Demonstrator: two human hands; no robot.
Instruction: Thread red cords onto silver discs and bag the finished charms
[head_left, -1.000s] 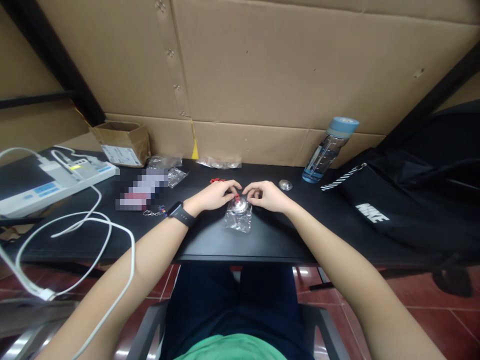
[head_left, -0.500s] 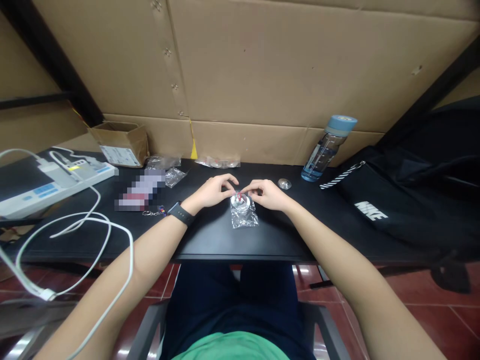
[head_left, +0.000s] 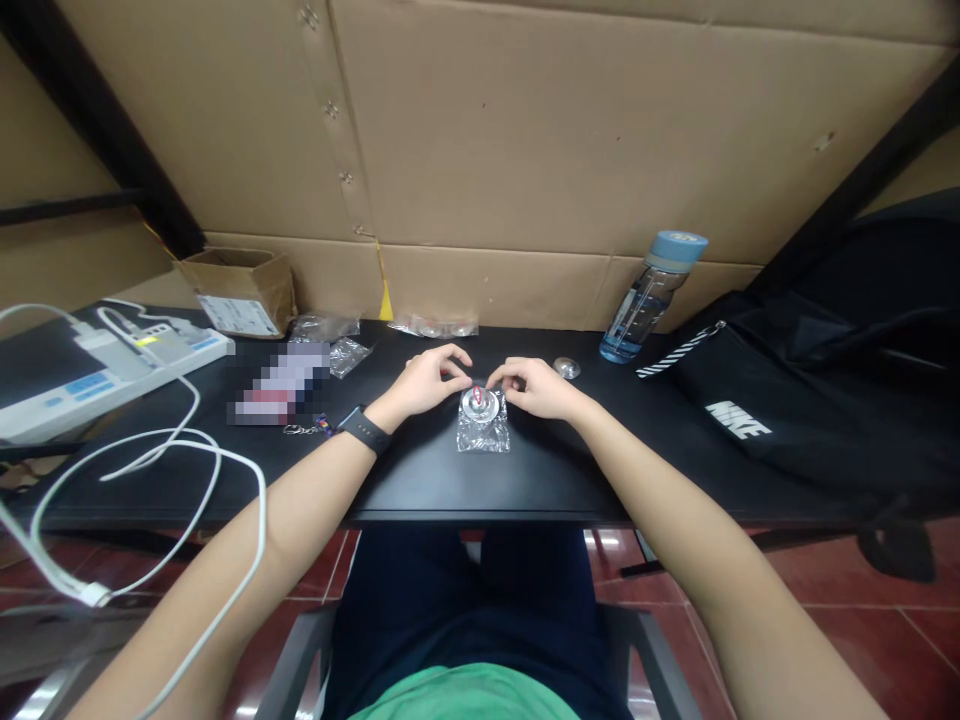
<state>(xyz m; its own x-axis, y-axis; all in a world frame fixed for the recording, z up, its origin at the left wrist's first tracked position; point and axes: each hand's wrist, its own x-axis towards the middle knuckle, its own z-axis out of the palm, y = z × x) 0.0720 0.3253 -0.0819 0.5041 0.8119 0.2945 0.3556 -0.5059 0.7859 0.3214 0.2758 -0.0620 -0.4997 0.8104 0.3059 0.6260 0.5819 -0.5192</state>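
A round silvery disc [head_left: 487,407] with a red loop [head_left: 477,396] standing on its middle lies on a clear plastic bag [head_left: 484,437] on the black table. My left hand [head_left: 435,381] is just left of it, thumb and fingers apart, the thumb tip close to the bag's upper edge. To the right, my right hand [head_left: 534,388] has its index finger stretched toward the disc and the other fingers loosely bent. I see nothing held in either hand. Behind my right hand sits a small clear dome [head_left: 567,368].
A water bottle [head_left: 649,305] and a black bag [head_left: 787,400] stand on the right. On the left are an open cardboard box [head_left: 244,300], plastic wrappers [head_left: 347,356], a keychain [head_left: 304,429], a power strip [head_left: 112,380] and a white cable [head_left: 262,510]. A cardboard wall [head_left: 525,140] closes the back.
My fingers have come away from the red loop, which now stands free on the disc. The disc and bag lie slightly further left and flatter.
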